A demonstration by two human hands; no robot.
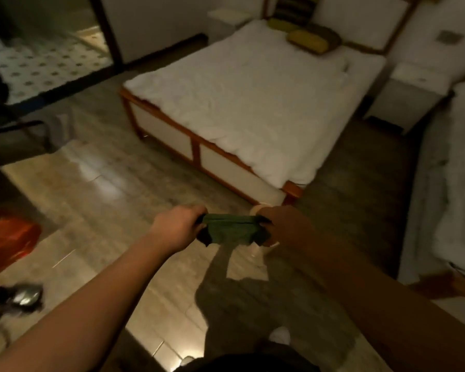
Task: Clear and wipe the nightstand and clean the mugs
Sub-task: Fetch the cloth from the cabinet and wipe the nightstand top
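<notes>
**Cloth in hand, we stand well short of the nightstand**

We hold a green cloth point(232, 229) stretched between both hands above the tiled floor point(97, 189), its long axis running left to right across our body. Our left hand point(177, 228) has its fingers curled round one end; our right hand point(287, 228) grips the other end, and something pale and rounded shows beside it, perhaps a mug — the shadow and blur keep us from saying. The nightstand point(411, 89) lies well apart from the cloth, ahead and to the right, wedged between the white bed point(247, 95) and a second bed point(457, 167) at the frame's right edge. Our right hand is the nearer one to it. The wiping, we judge, has not yet begun — the cloth must first travel forward and right past the bed's foot.
</notes>
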